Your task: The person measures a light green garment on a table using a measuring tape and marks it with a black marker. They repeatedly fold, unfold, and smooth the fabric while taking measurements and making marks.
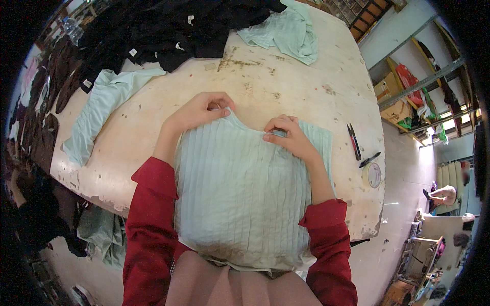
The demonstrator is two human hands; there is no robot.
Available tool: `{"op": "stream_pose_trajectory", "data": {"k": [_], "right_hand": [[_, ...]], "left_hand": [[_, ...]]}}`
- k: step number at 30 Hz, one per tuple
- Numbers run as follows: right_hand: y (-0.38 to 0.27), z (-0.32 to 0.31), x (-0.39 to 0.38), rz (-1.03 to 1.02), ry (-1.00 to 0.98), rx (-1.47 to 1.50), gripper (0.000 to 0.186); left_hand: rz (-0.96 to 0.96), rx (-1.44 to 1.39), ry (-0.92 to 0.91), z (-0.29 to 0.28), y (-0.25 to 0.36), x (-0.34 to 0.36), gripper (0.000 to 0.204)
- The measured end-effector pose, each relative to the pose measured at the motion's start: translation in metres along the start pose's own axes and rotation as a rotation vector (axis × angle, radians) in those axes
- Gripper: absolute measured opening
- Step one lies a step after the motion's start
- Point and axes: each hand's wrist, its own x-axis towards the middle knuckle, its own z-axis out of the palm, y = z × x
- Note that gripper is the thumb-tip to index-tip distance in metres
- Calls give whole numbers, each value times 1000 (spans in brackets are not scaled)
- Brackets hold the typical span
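Observation:
A pale mint pleated garment piece [240, 188] lies spread on the worn table [245, 86] before me, its lower edge hanging toward my body. Its curved neckline faces away from me. My left hand [201, 111] pinches the left end of that curve between thumb and fingers. At the curve's right end, my right hand [291, 135] grips the edge the same way, fingers bent. Between the two hands the neckline dips toward me. Red sleeves are turned back on both my forearms.
Dark garments [168, 25] with small white tags heap along the far left. Mint cloth pieces lie left [109, 104] and far [291, 33]. At the right edge are thread snips [354, 142], a black pen [370, 159] and a tape roll [373, 175]. Shelving [418, 81] stands beyond.

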Motion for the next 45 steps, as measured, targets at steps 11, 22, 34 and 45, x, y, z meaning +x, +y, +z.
{"op": "stream_pose_trajectory", "data": {"k": [11,22,34,45], "right_hand": [[-50,36,35,40,269,264,27],[-25,71,46,80,453,398,20],[-23,73,41,131,521,240,28],[-30,76,42,11,626,66,19]], "left_hand": [[81,-170,27,1,16,7,24],[-161,-56,75,-28,11,-48,19],[-65,-469,181,-3,22,-68,25],[129,-157,562,25,7,-55,7]]}}
